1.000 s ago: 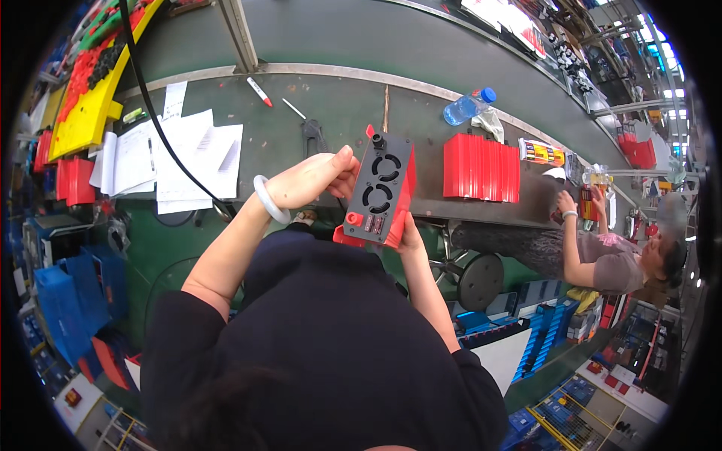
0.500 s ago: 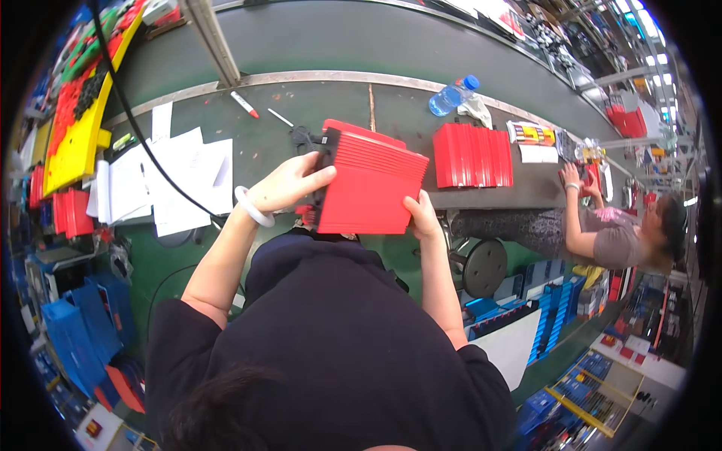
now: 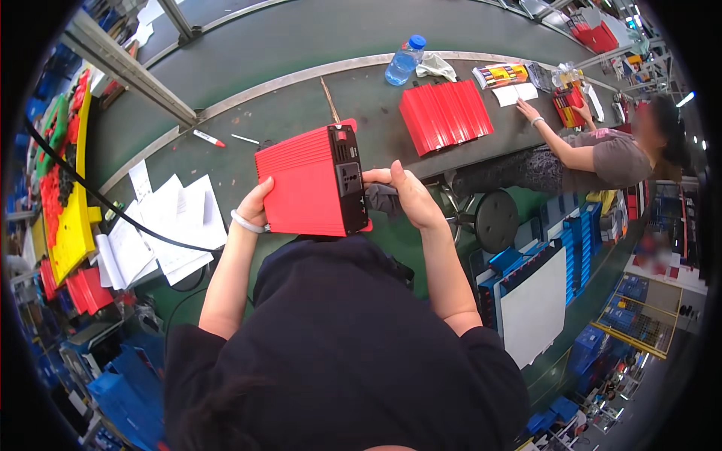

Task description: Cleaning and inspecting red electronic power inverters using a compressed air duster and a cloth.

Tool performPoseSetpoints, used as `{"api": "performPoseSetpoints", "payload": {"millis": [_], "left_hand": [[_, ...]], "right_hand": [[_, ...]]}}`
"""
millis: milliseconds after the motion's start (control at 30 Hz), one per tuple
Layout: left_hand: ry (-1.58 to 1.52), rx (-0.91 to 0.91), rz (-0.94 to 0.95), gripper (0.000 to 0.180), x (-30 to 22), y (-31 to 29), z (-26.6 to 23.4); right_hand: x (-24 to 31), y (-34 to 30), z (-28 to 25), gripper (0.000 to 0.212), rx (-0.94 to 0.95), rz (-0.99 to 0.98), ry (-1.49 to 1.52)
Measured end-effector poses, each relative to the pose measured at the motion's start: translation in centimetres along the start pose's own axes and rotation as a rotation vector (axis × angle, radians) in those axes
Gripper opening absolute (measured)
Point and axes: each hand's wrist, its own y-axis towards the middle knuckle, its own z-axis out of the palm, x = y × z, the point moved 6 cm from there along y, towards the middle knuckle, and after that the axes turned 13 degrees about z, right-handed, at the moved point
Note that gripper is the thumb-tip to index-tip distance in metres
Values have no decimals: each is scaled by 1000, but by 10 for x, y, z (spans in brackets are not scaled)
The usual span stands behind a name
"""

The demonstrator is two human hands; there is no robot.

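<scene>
A red power inverter (image 3: pixel 299 184) with a ribbed metal case is held up in front of me at the bench's near edge. Its black end panel (image 3: pixel 351 197), with a socket and a small red switch, faces right. My left hand (image 3: pixel 256 206) is closed around the case's left side, thumb on the front face. At the panel side, my right hand (image 3: pixel 414 197) has its index finger stretched to the panel and its thumb raised apart; its lower fingers are partly hidden. Several red ribbed cases (image 3: pixel 446 116) stand in a row on the bench to the right.
Papers (image 3: pixel 177 229), a red-tipped marker (image 3: pixel 208 138) and a hanging black cable (image 3: pixel 90 189) are on the left. A water bottle (image 3: pixel 404 62) and white cloth (image 3: pixel 436 68) stand behind the cases. A co-worker (image 3: pixel 602 154) works at the right, near a round stool (image 3: pixel 496 220).
The inverter has turned so its black panel now faces right instead of left. My left hand grips the plain side, and my right thumb has come off the case. The co-worker's hand reaches onto white paper.
</scene>
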Motion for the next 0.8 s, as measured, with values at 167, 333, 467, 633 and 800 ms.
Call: {"api": "performPoseSetpoints", "payload": {"millis": [167, 333, 467, 633, 800], "left_hand": [[-172, 81, 9, 59, 10, 6, -4], [-244, 145, -11, 60, 15, 11, -2], [-256, 160, -22, 59, 16, 15, -6], [-216, 143, -26, 58, 11, 19, 0], [-121, 147, -26, 55, 1, 21, 11]], "right_hand": [[13, -8, 8, 80, 2, -50, -55], [25, -15, 14, 80, 44, -97, -86], [24, -16, 13, 79, 72, -115, -67], [20, -18, 7, 76, 40, -123, -18], [19, -19, 7, 61, -18, -180, -77]]}}
